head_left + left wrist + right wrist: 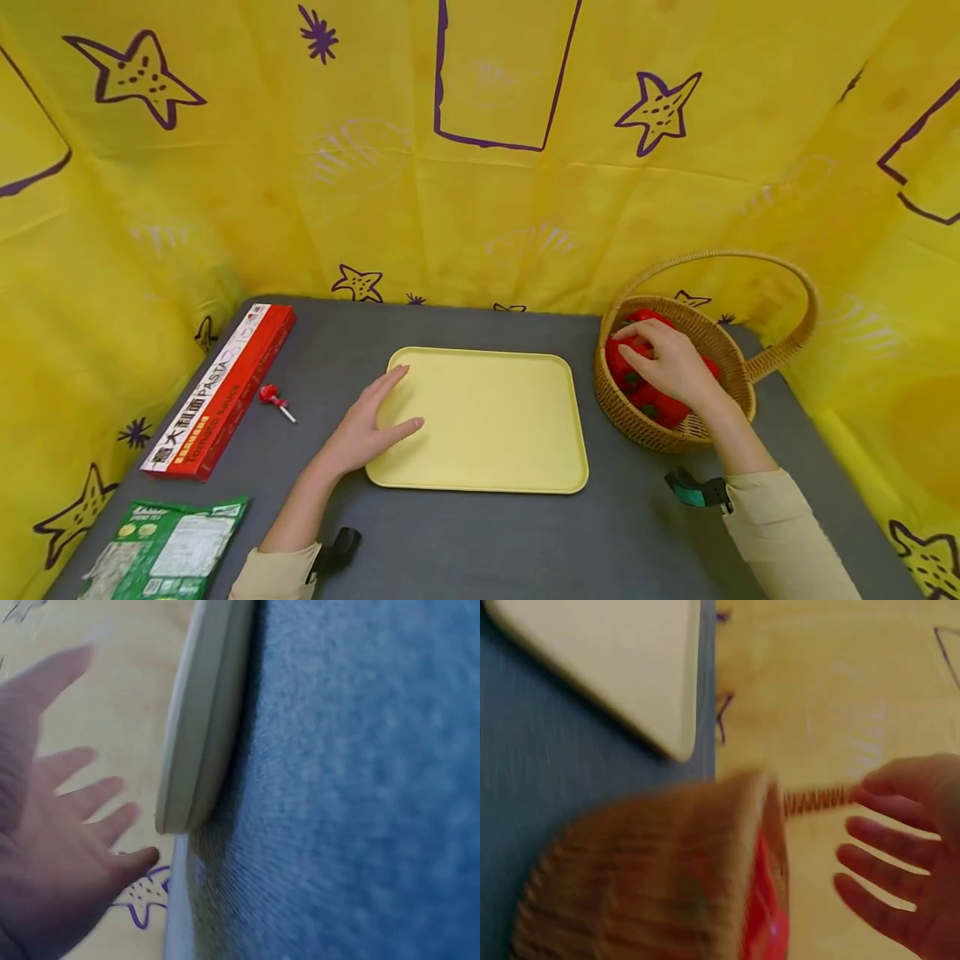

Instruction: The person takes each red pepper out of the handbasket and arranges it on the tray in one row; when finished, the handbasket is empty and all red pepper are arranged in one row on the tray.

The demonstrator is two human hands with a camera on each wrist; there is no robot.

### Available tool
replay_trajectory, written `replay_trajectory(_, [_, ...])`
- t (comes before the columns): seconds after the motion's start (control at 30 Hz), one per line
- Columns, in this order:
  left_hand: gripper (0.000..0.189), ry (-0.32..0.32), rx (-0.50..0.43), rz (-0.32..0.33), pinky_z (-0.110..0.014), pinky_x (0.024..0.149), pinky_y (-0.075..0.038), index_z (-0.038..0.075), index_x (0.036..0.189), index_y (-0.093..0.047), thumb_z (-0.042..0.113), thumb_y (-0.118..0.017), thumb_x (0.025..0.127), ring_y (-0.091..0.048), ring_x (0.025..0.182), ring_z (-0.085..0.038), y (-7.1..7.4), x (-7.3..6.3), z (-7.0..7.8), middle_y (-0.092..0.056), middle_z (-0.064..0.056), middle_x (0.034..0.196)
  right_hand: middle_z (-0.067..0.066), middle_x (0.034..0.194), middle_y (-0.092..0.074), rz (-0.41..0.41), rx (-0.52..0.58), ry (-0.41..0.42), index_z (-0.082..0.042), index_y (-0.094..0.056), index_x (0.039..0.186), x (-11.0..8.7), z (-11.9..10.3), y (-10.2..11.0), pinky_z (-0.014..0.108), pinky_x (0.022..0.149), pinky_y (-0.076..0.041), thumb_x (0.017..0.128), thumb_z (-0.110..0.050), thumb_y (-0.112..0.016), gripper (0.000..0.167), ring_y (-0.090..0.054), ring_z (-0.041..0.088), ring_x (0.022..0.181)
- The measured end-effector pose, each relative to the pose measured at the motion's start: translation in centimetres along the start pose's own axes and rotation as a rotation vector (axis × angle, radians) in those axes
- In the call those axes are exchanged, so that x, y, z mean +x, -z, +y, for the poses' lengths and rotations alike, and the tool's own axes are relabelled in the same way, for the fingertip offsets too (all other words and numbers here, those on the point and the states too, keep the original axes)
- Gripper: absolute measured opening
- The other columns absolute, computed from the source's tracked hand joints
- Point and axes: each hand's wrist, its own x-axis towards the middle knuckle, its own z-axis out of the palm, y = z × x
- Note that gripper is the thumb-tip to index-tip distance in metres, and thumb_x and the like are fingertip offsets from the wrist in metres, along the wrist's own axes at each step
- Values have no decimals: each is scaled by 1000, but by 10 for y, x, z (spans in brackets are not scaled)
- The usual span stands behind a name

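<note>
A yellow tray (480, 421) lies flat on the grey table. My left hand (367, 429), fingers spread and holding nothing, hovers over the tray's left edge; the left wrist view shows the tray's rim (202, 727) beside the fingers. Over the wicker basket (637, 429) at the right is my right hand (671, 362), its fingers relaxed above several red bell peppers (660, 406). In the right wrist view those fingers (885, 877) stand apart from the basket's rim, with nothing held. The hand hides part of the peppers in the head view.
At the left lies a red and white pasta box (225, 387), with a red lollipop (273, 396) close to its right. A green packet (168, 550) is at the front left corner. The basket's tall handle (806, 312) arches up, and a yellow patterned cloth (480, 217) hangs behind the table.
</note>
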Motion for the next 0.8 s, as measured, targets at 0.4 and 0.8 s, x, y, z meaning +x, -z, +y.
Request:
replay_trajectory(0.4, [117,77,-20,-198,-67,110,-6,7,157,-5,46,-81,76,5,146,-42,-2,-16,-24,10,-15,162,21,119,-62,-307,-67,90,5,-62,119,19,24,2,57,99,-40,88,-10,-70,36,-49,42,118])
replay_trajectory(0.8, [132,65,-3,-240,-66,111,-3,6,156,-3,46,-88,65,11,146,-38,-5,-16,-25,12,-17,161,22,119,-62,-357,-80,127,1,-64,119,24,39,-1,59,97,-39,84,-10,-75,38,-50,45,117])
